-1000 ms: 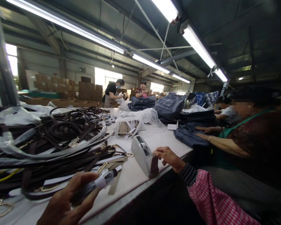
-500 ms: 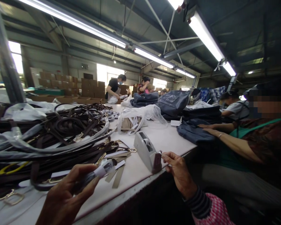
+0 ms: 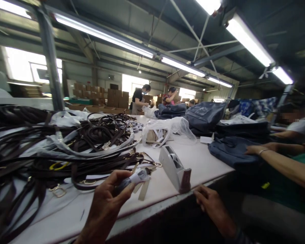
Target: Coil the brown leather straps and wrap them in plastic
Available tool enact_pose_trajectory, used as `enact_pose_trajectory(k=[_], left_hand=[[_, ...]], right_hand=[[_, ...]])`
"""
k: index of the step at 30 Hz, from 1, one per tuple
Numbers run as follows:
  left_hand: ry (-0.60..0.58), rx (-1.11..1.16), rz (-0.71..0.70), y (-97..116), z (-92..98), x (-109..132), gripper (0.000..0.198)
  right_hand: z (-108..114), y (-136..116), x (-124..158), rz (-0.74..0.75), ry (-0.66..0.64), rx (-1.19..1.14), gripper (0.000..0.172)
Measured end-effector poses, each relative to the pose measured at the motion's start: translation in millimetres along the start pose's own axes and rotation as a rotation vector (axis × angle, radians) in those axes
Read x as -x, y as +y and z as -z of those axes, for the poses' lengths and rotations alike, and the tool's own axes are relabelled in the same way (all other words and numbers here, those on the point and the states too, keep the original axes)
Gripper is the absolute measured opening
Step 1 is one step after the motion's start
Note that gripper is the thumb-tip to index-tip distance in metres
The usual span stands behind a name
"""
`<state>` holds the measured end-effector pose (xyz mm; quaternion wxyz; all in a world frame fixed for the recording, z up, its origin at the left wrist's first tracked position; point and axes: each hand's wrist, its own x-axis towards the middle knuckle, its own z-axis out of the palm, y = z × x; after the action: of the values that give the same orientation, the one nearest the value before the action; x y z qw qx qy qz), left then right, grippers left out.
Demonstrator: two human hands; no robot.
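Note:
My left hand (image 3: 105,200) grips a small dark rolled strap (image 3: 132,180) wrapped in a white paper band, held just above the white table (image 3: 190,166). Beyond it lies a large tangled heap of dark brown leather straps (image 3: 86,142) with gold-coloured metal buckles (image 3: 58,192) among them. My right hand (image 3: 210,210) sits by the table's front edge, fingers loosely apart, holding nothing I can see. Just above it stands a grey tape dispenser (image 3: 175,169), close to the hand but apparently not touching it.
A clear plastic bag of white strips (image 3: 162,132) sits beyond the dispenser. To the right, a co-worker's hands rest on a navy bag (image 3: 234,150) beside stacked dark bags (image 3: 205,115). Other people and cardboard boxes (image 3: 117,98) stand at the far end.
The whole view has shifted, so the table sits further right in the picture. My right hand has dropped to the table edge, away from the dispenser. My left hand still holds the rolled strap.

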<state>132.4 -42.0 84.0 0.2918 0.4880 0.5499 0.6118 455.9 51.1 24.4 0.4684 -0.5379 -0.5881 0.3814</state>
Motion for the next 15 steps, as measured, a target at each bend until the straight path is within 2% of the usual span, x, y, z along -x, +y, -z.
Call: enact_pose_trajectory(k=[3,7,9,12,15], left_hand=[[-0.018,0.017,-0.024,-2.9,-11.1,1.3,0.030],[-0.016,-0.043,-0.098,-11.0,-26.5,4.7,0.025],[-0.024,-0.094,-0.168,-15.2,-30.2,7.6,0.020],[-0.019,-0.145,-0.274,-19.8,-30.6,11.6,0.013],[-0.002,-0.174,-0.351,-22.9,-28.7,14.0,0.008]], right_hand=[[-21.1,-23.1,23.1,0.027,-0.065,-0.121,0.042],[-79.1,-66.3,52.9,-0.014,-0.308,-0.475,0.043],[-106.1,-80.1,60.9,-0.042,-0.379,-0.602,0.043],[-130.2,-86.8,63.4,-0.059,-0.388,-0.693,0.042],[-138.5,-84.9,59.8,-0.070,-0.375,-0.697,0.044]])
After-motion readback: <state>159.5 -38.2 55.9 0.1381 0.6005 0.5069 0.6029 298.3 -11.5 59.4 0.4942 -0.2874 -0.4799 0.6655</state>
